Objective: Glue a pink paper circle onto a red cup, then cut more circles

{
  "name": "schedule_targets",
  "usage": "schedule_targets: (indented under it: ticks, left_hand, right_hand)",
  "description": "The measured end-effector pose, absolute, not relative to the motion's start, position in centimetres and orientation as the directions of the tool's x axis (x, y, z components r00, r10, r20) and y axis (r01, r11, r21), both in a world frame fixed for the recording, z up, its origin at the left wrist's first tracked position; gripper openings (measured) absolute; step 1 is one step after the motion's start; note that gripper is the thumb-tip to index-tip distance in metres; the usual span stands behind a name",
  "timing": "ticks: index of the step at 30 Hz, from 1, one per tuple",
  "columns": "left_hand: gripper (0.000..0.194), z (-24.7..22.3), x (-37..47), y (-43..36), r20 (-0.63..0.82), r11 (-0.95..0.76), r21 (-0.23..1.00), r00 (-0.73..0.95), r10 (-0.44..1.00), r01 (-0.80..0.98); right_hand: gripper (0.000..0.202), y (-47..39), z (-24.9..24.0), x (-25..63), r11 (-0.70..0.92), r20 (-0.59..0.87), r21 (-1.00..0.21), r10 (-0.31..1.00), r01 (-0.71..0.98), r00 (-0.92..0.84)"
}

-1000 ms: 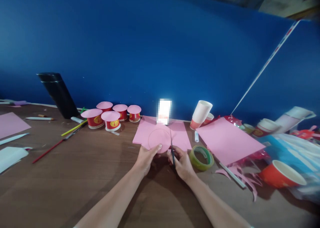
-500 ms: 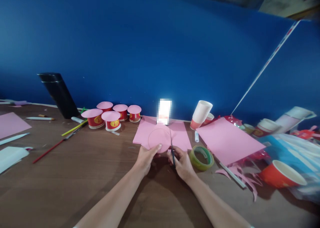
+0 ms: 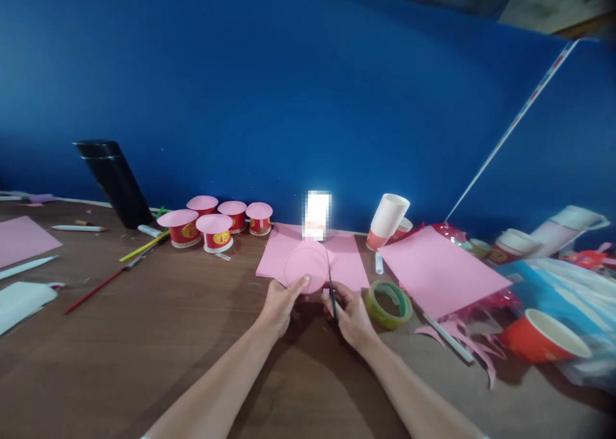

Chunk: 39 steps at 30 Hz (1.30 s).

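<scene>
My left hand (image 3: 283, 305) pinches a piece of pink paper (image 3: 304, 264) by its near edge, thumb on top. A circle outline is drawn on that paper. My right hand (image 3: 350, 312) is closed around a pair of dark scissors (image 3: 332, 298), whose blades point away from me along the paper's right side. Beneath lies a stack of pink sheets (image 3: 349, 259). Close to my right hand rests a roll of yellow-green tape (image 3: 389, 304). The finger loops of the scissors are mostly hidden by my fingers.
Several red cups topped with pink discs (image 3: 214, 224) stand at the left back, near a black flask (image 3: 114, 182). Stacked white cups (image 3: 387, 217), another pink sheet (image 3: 440, 272), paper scraps (image 3: 469, 343) and a tipped red cup (image 3: 543, 336) are on the right. A brush (image 3: 96, 289) lies left.
My left thumb has shifted very slightly on the pink paper. Both hands otherwise keep their places, and the scissors stay at the paper's right edge.
</scene>
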<state>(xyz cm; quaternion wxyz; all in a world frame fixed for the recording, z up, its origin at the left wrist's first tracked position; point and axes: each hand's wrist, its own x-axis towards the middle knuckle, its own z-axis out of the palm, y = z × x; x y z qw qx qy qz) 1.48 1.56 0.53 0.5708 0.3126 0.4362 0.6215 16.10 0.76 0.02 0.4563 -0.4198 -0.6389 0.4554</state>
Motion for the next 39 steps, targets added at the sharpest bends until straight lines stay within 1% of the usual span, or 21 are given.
schedule_targets:
  ticks: [6,12,17,24,28,34,39]
  left_hand:
    - [0.037,0.53,1.48,1.56,-0.154,0.07,0.911,-0.18,0.972,-0.407]
    - [0.042,0.05,1.4,1.62,-0.111,0.039,0.904,-0.146,0.983,-0.425]
    - [0.038,0.3,1.4,1.59,-0.115,0.044,0.911,-0.151,0.982,-0.409]
    - [0.04,0.59,1.47,1.48,-0.142,0.064,0.901,-0.152,0.978,-0.429]
    - [0.041,0.65,1.51,1.5,-0.134,0.048,0.897,-0.168,0.977,-0.439]
    - [0.034,0.83,1.5,1.46,-0.146,0.059,0.897,-0.167,0.975,-0.437]
    - [0.035,0.97,1.48,1.41,-0.155,0.07,0.9,-0.165,0.974,-0.43]
  right_hand:
    - [0.033,0.75,-0.05,16.05,0.216,0.186,-0.969,0.955,0.115,-0.229]
    - [0.035,0.69,-0.23,16.04,0.179,0.159,-0.981,0.962,0.073,-0.222]
    - [0.035,0.71,-0.39,16.04,0.165,0.153,-0.985,0.964,0.04,-0.216]
    - [0.037,0.69,0.0,16.11,0.178,0.158,-0.982,0.961,0.071,-0.226]
    - [0.039,0.69,0.03,16.1,0.184,0.164,-0.98,0.962,0.079,-0.218]
    - [0.038,0.76,-0.26,16.18,0.175,0.154,-0.981,0.965,0.082,-0.213]
    - [0.036,0.81,-0.43,16.21,0.181,0.155,-0.978,0.963,0.102,-0.222]
